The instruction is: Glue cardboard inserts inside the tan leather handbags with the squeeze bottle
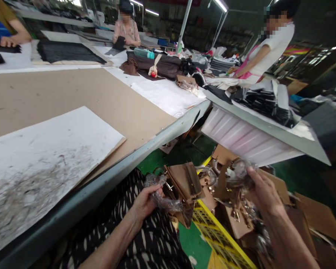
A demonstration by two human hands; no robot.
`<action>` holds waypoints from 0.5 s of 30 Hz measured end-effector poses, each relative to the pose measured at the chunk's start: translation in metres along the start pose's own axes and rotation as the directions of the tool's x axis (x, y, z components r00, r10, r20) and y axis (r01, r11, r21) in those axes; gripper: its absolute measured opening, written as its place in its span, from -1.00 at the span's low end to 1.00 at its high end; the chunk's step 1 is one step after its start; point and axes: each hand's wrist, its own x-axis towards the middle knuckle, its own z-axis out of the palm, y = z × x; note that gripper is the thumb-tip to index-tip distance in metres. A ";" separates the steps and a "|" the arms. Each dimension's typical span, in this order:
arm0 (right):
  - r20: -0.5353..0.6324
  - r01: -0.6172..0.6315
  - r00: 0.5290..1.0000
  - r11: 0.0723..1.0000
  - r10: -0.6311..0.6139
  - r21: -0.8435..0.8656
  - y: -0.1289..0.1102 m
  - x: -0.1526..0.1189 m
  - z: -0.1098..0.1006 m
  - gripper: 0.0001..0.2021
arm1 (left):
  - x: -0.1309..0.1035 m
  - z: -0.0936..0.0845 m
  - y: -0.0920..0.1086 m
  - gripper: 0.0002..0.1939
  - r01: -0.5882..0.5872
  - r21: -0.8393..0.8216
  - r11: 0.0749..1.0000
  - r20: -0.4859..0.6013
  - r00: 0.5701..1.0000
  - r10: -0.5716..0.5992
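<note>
My left hand [149,198] is closed around the plastic-wrapped handle of a brown handbag [184,181], which hangs tilted over the near side of a yellow crate [221,233]. Above the crate, my right hand [264,188] grips a clear-wrapped handle [238,172], apparently that of another brown handbag [225,183]. Below it, several tan handbags [238,220] with gold-coloured fittings and wrapped handles lie crowded in the crate. My right forearm covers some of them.
At left is a worktable [145,144] with a brown sheet and a scuffed white board [72,138]. A side table [268,130] with black cut pieces overhangs the crate. Cardboard [320,215] lies at right. Co-workers [271,48] stand beyond the tables.
</note>
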 end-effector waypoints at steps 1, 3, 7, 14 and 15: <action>0.048 0.015 0.999 1.000 -0.014 -0.023 -0.015 -0.010 0.011 -0.62 | 0.001 -0.001 -0.001 -0.92 0.005 -0.003 1.000 0.017 1.000 -0.005; 0.201 0.010 0.979 0.992 0.016 -0.126 -0.038 -0.033 0.037 -0.65 | 0.002 -0.003 -0.003 -0.93 0.006 -0.018 1.000 0.037 0.999 -0.006; 0.631 0.002 0.743 0.941 0.224 -0.338 -0.045 -0.077 0.098 -0.61 | 0.002 -0.007 -0.005 -0.95 -0.010 -0.042 0.999 0.083 0.996 0.013; 0.758 0.340 0.635 0.829 0.146 -0.444 -0.011 -0.128 0.172 -0.68 | 0.001 -0.013 -0.005 -0.82 -0.022 -0.093 0.995 0.234 0.971 0.043; 0.761 0.394 0.639 0.800 0.115 -0.451 -0.007 -0.132 0.177 -0.71 | 0.000 -0.012 -0.005 -0.80 -0.033 -0.099 0.995 0.247 0.967 0.057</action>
